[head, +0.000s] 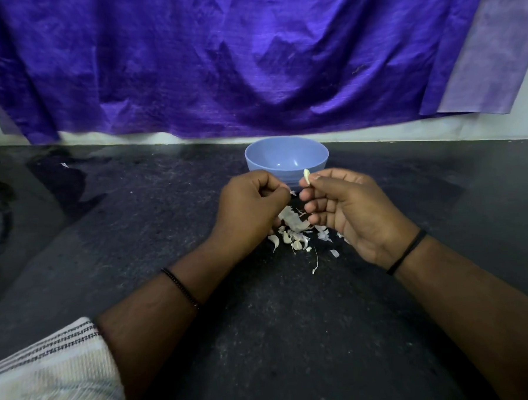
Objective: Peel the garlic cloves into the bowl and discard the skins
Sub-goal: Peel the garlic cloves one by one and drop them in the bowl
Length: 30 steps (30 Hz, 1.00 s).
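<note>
The right hand (345, 207) pinches the garlic clove (306, 176) between thumb and forefinger, long axis near upright. The left hand (250, 205) is curled, pinching a scrap of skin (293, 193), just apart from the right. The bowl (286, 160) lies at 12 o'clock, directly beyond the clove; the right hand is nearer. The skins (295, 228) lie on the worktop (136, 237) below.

One round light-blue plastic bowl (286, 161) on the dark speckled stone counter (294, 336). Two bare hands: left hand (250, 205), right hand (349, 209). One small pale garlic clove (307, 177) pinched in the right hand. One loose heap of white papery garlic skins (298, 231), pieces too many and too small to count. One purple crinkled cloth (218, 55) hanging behind. Two dark wristbands, one per wrist.
</note>
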Motion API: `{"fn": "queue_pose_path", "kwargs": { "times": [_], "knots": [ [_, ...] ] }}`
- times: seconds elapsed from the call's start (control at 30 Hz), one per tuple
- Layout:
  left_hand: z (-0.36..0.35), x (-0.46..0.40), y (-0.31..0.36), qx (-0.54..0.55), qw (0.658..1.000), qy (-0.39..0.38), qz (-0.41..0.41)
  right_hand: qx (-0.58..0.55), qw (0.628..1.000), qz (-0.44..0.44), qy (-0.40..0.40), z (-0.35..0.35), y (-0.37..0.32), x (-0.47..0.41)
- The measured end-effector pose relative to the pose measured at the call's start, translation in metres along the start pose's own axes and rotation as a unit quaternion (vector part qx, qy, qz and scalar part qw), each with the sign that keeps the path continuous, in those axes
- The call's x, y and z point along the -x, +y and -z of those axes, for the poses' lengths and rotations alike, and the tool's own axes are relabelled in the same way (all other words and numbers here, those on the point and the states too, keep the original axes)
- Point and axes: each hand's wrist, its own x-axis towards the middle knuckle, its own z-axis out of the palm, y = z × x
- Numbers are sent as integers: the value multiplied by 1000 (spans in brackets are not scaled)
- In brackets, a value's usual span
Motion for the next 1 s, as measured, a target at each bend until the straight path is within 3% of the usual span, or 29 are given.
{"fn": "queue_pose_path", "kwargs": {
  "times": [0.1,0.23,0.47,0.6,0.83,1.0],
  "knots": [
    [1,-1,-2,-82,995,22,-43,-28,999,-32,-34,0,-2,1],
    [3,-2,-2,-104,992,38,-63,-29,998,-35,-51,-1,-2,2],
    [1,0,3,15,996,-6,-84,1,1000,3,-30,2,0,0],
    [1,0,4,28,992,-9,-125,2,1000,4,-26,2,-1,0],
    [2,-1,0,-76,978,30,-193,0,999,32,7,2,0,-1],
    [7,0,4,-167,953,29,-250,73,995,70,16,1,1,0]
  ]
}}
